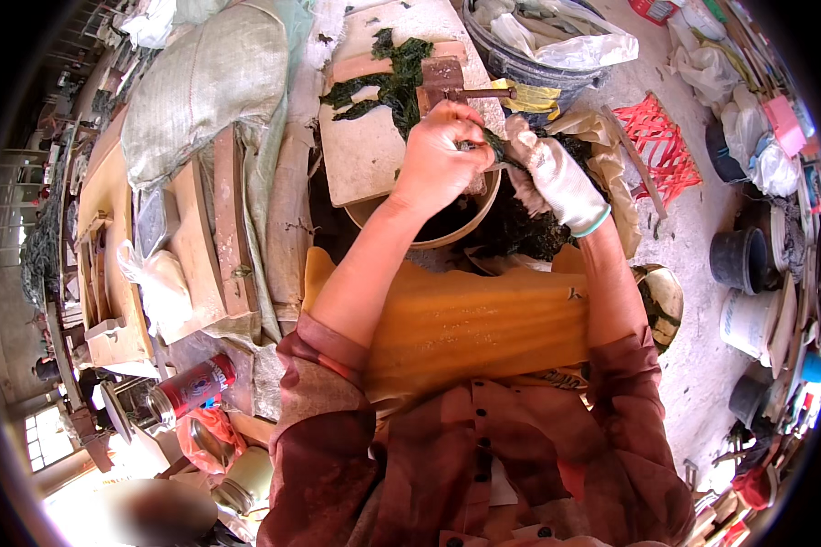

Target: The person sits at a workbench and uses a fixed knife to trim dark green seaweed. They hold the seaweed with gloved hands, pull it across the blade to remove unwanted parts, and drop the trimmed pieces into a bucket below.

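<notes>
My bare left hand (445, 150) is closed with its fingertips on a small dark green strand (495, 146), seaweed by its look. Facing it, my right hand (554, 171) in a white knit glove with a green cuff grips the strand's other side; its fingertips are partly hidden. More dark green strands (407, 72) lie across a pale board (359, 157). Just beyond my left hand stands a brown block (442, 74) with a rusty bolt (489, 92) sticking out to the right. Under the board and my hands sits a round tub (445, 239) with a pale rim.
A yellow-brown apron (479, 321) covers my lap. Dark green heaps (533, 232) lie in an opened sack (616, 171) at right. A black bucket (540, 61) with plastic bags stands beyond. Left are a stuffed woven sack (205, 89), wooden planks (229, 225) and a red can (195, 386).
</notes>
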### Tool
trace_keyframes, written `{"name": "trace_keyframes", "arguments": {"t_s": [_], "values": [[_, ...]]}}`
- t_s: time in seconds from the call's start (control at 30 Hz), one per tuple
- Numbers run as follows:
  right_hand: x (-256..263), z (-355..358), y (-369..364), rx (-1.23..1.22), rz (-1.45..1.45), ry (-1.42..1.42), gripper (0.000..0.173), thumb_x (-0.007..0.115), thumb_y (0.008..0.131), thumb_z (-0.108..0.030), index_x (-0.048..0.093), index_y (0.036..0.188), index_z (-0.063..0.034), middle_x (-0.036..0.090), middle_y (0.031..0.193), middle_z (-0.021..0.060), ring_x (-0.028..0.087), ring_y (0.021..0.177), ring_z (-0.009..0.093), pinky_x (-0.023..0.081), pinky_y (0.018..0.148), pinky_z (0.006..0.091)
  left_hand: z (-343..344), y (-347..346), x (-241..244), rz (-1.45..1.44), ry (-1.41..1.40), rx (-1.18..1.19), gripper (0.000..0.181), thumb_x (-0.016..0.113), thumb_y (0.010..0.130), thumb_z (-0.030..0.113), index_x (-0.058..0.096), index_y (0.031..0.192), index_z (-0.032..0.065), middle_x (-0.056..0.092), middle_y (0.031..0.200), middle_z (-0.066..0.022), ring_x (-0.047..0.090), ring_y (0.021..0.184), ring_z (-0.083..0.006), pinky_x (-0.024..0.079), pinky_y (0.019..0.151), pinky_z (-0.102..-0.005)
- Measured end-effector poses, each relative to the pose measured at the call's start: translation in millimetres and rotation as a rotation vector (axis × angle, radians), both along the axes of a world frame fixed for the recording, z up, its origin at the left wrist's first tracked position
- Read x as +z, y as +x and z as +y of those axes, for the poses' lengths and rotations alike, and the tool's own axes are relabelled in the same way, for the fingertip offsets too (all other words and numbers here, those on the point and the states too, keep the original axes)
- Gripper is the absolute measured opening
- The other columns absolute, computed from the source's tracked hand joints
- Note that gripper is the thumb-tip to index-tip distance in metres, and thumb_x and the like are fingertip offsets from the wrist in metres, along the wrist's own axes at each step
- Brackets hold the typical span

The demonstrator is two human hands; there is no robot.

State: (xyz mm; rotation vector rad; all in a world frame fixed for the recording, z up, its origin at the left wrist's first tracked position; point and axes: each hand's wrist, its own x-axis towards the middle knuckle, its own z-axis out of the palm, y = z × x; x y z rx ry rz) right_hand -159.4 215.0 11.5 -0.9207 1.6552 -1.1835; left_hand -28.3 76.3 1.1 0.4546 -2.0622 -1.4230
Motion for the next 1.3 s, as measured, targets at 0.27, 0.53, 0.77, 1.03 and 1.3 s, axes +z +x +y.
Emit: {"name": "trace_keyframes", "arguments": {"t_s": [0.27,0.53,0.77,1.03,1.3], "values": [[-9.4,7.3,-22.2,-0.063,-0.222,-0.168,0.029,0.063,0.087,-0.024,0.067,0.103,-0.0002,0.048,0.054,-0.0038,0.039,0.042,0.004,0.027,0.037,0.0189,-18.9,13.5,32.0,-0.111,0.462,-0.020,0.022,0.061,0.080,-0.003,0.064,0.100,0.0037,0.060,0.095,-0.0007,0.050,0.080,-0.0061,0.041,0.075,-0.0211],[1.6,-7.5,-8.2,-0.102,-0.121,0.009,0.027,0.058,0.089,-0.019,0.066,0.105,0.0024,0.055,0.060,-0.0017,0.045,0.044,0.005,0.033,0.039,0.0193,-8.4,12.0,26.5,-0.243,-0.641,-0.077,0.013,0.067,0.082,0.017,0.070,0.092,0.0082,0.066,0.090,-0.0099,0.063,0.083,-0.0263,0.048,0.082,-0.0379],[-1.1,-28.4,-18.1,-0.140,0.118,0.098,0.022,0.060,0.088,-0.019,0.070,0.098,-0.0025,0.066,0.071,0.0058,0.059,0.056,0.012,0.045,0.050,0.0237,-54.1,15.0,3.0,-0.419,-0.783,0.236,0.007,0.062,0.080,0.014,0.064,0.081,0.0078,0.065,0.083,-0.0100,0.062,0.080,-0.0320,0.049,0.073,-0.0430],[-47.5,-55.3,-20.9,-0.161,0.865,0.457,0.038,0.059,0.081,-0.040,0.070,0.090,-0.0054,0.067,0.092,0.0193,0.063,0.092,0.037,0.050,0.080,0.0418,-67.8,8.9,-25.8,-0.857,-0.685,0.139,0.012,0.057,0.082,0.016,0.066,0.084,0.0079,0.066,0.088,-0.0125,0.063,0.089,-0.0314,0.047,0.081,-0.0431],[-33.7,12.1,-61.9,-0.110,-0.451,-0.339,0.055,0.056,0.090,-0.042,0.052,0.122,0.0029,0.062,0.113,0.0155,0.062,0.081,0.018,0.052,0.072,0.0318,-45.3,18.5,16.5,-0.968,-0.564,0.017,0.039,0.055,0.089,0.042,0.069,0.089,0.0063,0.067,0.094,-0.0161,0.062,0.095,-0.0324,0.043,0.086,-0.0471]]}}
